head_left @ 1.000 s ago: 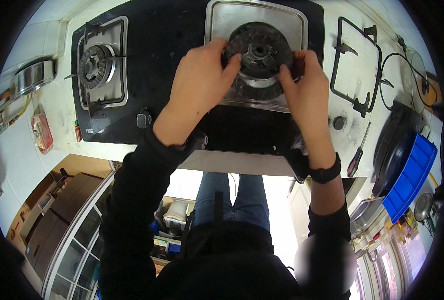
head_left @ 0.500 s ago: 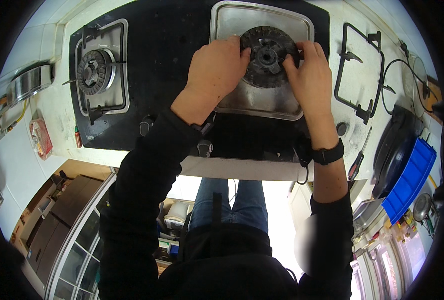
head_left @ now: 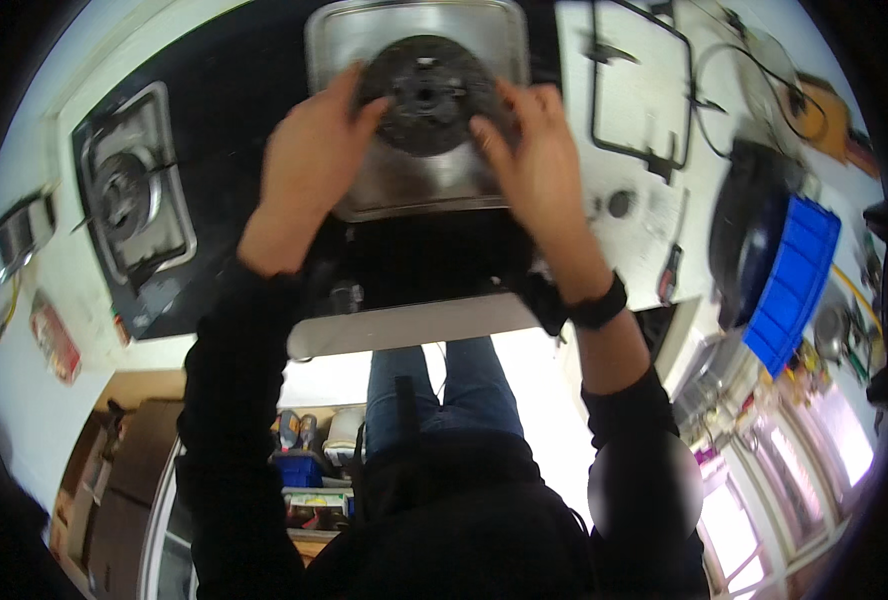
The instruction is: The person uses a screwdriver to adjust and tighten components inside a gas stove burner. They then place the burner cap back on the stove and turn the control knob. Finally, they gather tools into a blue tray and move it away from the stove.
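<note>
A round black gas burner [head_left: 426,97] sits over the square metal drip tray [head_left: 429,190] of a black glass cooktop [head_left: 234,120]. My left hand [head_left: 312,152] grips its left rim, thumb on top and fingers curled round the edge. On the opposite side my right hand [head_left: 536,155] holds the right rim in the same way, with a black band on that wrist. The fingertips under the rim are hidden. Whether the burner is raised off the tray or resting on it, I cannot tell.
A black pan support [head_left: 690,100] lies on the pale counter to the right, near a screwdriver [head_left: 670,272]. Farther right are a dark pan [head_left: 749,235] and a blue plastic tray [head_left: 794,285]. A second burner [head_left: 124,195] with its support is at the left.
The view has turned, so the cooktop sits farther left and looks tilted. Both hands keep their hold on the burner's sides, with no clear shift against the tray.
</note>
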The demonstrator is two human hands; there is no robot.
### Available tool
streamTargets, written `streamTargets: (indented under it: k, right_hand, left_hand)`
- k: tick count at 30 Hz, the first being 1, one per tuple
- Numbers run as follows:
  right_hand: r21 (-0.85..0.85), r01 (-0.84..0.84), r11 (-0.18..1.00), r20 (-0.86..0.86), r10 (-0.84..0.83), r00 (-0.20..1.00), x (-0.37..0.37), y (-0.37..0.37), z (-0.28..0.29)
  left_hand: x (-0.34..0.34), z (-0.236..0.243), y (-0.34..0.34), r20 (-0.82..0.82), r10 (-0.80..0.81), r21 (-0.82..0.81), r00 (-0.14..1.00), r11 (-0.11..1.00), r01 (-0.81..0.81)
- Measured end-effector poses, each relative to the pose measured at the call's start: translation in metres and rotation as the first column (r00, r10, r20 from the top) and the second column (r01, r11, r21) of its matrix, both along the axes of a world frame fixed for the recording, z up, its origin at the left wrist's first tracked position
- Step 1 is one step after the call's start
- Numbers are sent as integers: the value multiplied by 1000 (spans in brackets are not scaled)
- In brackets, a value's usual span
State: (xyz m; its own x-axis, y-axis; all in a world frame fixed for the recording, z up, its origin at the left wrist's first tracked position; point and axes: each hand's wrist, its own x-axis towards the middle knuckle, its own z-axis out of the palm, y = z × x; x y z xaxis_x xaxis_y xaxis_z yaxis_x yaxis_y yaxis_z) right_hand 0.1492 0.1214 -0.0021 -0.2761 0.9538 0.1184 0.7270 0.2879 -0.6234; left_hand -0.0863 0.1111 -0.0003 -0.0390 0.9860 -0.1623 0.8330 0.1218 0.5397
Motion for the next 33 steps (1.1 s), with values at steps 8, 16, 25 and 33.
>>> streamTargets:
  k: [8,16,25,33]
  right_hand:
    - [-317,245,916,18,-253,967,87,-57,29]
    - [-129,-166,978,70,176,982,8,12,-8]
    - [0,-155,988,225,151,963,0,13,-7]
    - [3,-162,987,275,155,949,18,-1,7]
  left_hand:
    - [-3,4,-23,153,70,-52,986,997,-63]
    - [-3,-19,-12,329,121,-119,936,989,-86]
    - [4,-17,-10,250,99,-105,963,992,-74]
    - [9,-10,-18,262,98,-58,960,995,-86]
